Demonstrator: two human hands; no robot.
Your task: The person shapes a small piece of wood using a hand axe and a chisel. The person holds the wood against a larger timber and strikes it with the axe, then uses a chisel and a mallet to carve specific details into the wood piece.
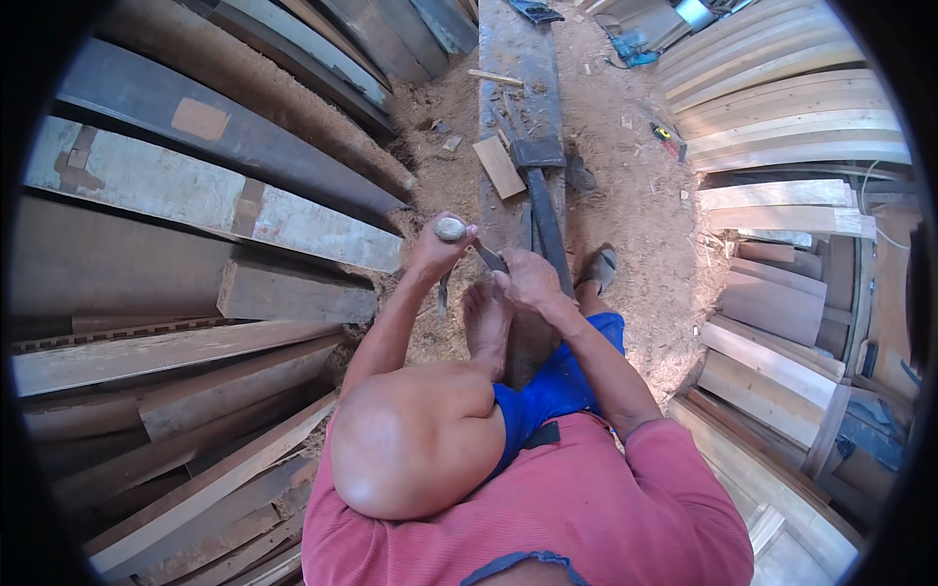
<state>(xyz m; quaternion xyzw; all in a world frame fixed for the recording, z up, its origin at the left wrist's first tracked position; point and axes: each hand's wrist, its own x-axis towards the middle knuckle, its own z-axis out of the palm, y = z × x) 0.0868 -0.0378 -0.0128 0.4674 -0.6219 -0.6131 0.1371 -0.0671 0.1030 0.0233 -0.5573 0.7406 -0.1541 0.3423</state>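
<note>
A chisel (pixel 489 257) lies slanted on a long dark plank (pixel 516 117) that runs from the person's foot (pixel 486 317) toward the far end of the sawdust floor (pixel 645 195). The right hand (pixel 528 280) has its fingers wrapped around the chisel's blade end. The left hand (pixel 442 244), just left of it, has its fingers closed on a round-headed wooden mallet (pixel 450 230). A small light board (pixel 499 166) leans on the plank farther off. Stacked timbers (pixel 195 293) fill the left, pale planks (pixel 782 127) the right.
</note>
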